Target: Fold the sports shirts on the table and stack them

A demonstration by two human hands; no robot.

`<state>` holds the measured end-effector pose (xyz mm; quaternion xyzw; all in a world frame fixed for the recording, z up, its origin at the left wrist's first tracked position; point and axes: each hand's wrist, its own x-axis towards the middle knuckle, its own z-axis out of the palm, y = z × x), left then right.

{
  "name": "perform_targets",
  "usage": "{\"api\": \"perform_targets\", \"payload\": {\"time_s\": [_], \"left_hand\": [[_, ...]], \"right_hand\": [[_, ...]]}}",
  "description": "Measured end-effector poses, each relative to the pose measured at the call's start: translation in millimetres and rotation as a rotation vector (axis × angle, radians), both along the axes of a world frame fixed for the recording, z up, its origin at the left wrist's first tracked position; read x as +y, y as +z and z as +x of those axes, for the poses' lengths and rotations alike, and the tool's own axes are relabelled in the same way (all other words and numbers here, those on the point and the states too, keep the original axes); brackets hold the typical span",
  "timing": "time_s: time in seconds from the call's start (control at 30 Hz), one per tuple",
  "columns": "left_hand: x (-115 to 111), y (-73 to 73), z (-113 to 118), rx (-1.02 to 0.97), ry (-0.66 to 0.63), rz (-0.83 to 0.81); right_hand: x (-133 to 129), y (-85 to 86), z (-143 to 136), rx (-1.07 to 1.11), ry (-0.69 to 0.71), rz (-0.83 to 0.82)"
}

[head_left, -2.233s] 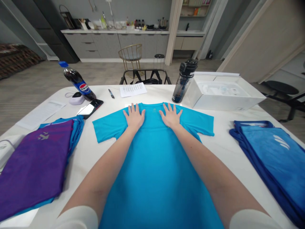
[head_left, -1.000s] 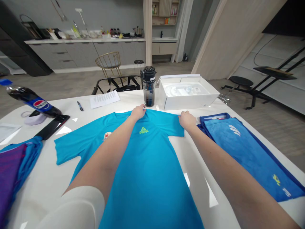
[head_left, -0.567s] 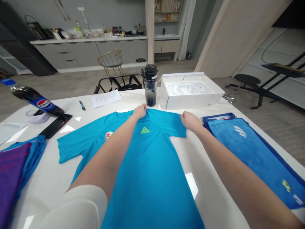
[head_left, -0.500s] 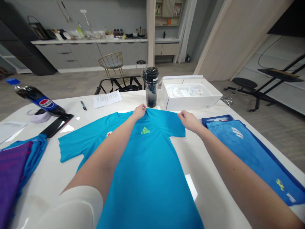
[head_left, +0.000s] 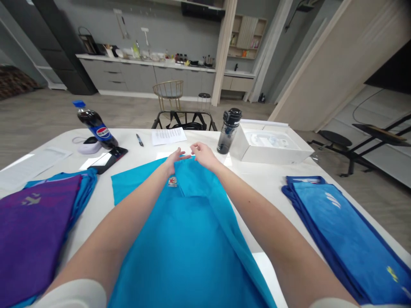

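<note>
A bright blue T-shirt (head_left: pixel 189 239) lies on the white table, with its right side folded inward over the chest. At the collar, my left hand (head_left: pixel 175 160) rests on the shirt with its fingers apart. Just to the right, my right hand (head_left: pixel 203 155) is bent over the folded edge, thumb and fingers close together on the fabric. A small red-and-white badge (head_left: pixel 172 182) shows below my left hand. One sleeve (head_left: pixel 135 177) extends out to the left.
Folded purple clothing (head_left: pixel 38 231) lies at the left, folded blue clothing (head_left: pixel 340 231) at the right. Farther back are a cola bottle (head_left: pixel 102 131), a phone (head_left: pixel 111 160), a pen (head_left: pixel 139 140), a paper (head_left: pixel 168 136), a dark tumbler (head_left: pixel 226 136) and a white box (head_left: pixel 272 152).
My right hand has moved left, bringing the right sleeve and side over the chest, which covers the green logo. My left hand has opened. The view has shifted.
</note>
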<state>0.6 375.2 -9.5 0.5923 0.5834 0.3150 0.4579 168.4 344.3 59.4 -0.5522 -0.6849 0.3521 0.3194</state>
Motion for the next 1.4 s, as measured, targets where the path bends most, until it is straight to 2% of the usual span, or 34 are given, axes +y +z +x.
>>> {"api": "perform_targets", "payload": {"time_s": [0.07, 0.1, 0.13, 0.2, 0.3, 0.4, 0.5, 0.6, 0.67, 0.77, 0.83, 0.9, 0.97, 1.03, 1.1, 1.17, 1.27, 1.4], "left_hand": [[-12, -8.4, -25, -0.08, -0.017, -0.145], [-18, -11.5, -33, -0.056, -0.014, -0.162], [-24, -13.9, -37, 0.028, -0.004, -0.14], [-34, -17.7, -35, 0.294, 0.009, -0.038], [-45, -23.3, -23, 0.634, -0.051, 0.117], [-53, -26.7, -15, 0.692, -0.121, 0.215], [-58, -19.5, -17, 0.565, -0.062, 0.279], [-52, -2.5, -26, 0.394, 0.025, 0.28], [-43, 7.6, -35, 0.325, 0.082, 0.254], [-34, 11.8, -47, 0.36, 0.194, 0.146], [-42, 7.0, -49, 0.516, 0.298, 0.149], [-64, -2.6, -44, 0.699, 0.302, 0.29], [-92, -15.8, -34, 0.789, 0.105, 0.436], [-119, -30.9, -24, 0.806, -0.065, 0.452], [-137, -45.0, -16, 0.81, -0.122, 0.394], [-145, -54.8, -12, 0.822, -0.114, 0.35], [-148, -57.6, -12, 0.85, -0.095, 0.352], [-150, -47.7, -11, 0.864, -0.102, 0.341]], "right_hand": [[13, -35.0, 12, -0.285, -0.135, 0.098], [18, -49.5, 22, -0.411, -0.19, 0.106], [22, -61.6, 34, -0.509, -0.235, 0.099], [28, -79.2, 54, -0.613, -0.218, 0.069], [35, -93.9, 72, -0.655, -0.153, 0.037], [40, -100.9, 83, -0.67, -0.097, 0.109], [48, -98.9, 91, -0.626, -0.066, 0.159], [59, -88.0, 88, -0.542, -0.151, 0.196], [66, -80.7, 76, -0.504, -0.237, 0.203], [64, -77.8, 49, -0.481, -0.343, 0.167], [52, -81.7, 33, -0.495, -0.378, 0.14], [31, -87.7, 26, -0.536, -0.34, 0.155], [1, -93.7, 27, -0.595, -0.213, 0.199], [-33, -98.3, 34, -0.653, -0.069, 0.216], [-68, -101.1, 42, -0.686, 0.029, 0.175], [-100, -102.7, 49, -0.696, 0.08, 0.122], [-138, -104.7, 56, -0.707, 0.111, 0.08], [-178, -108.5, 67, -0.747, 0.096, 0.109]]}}
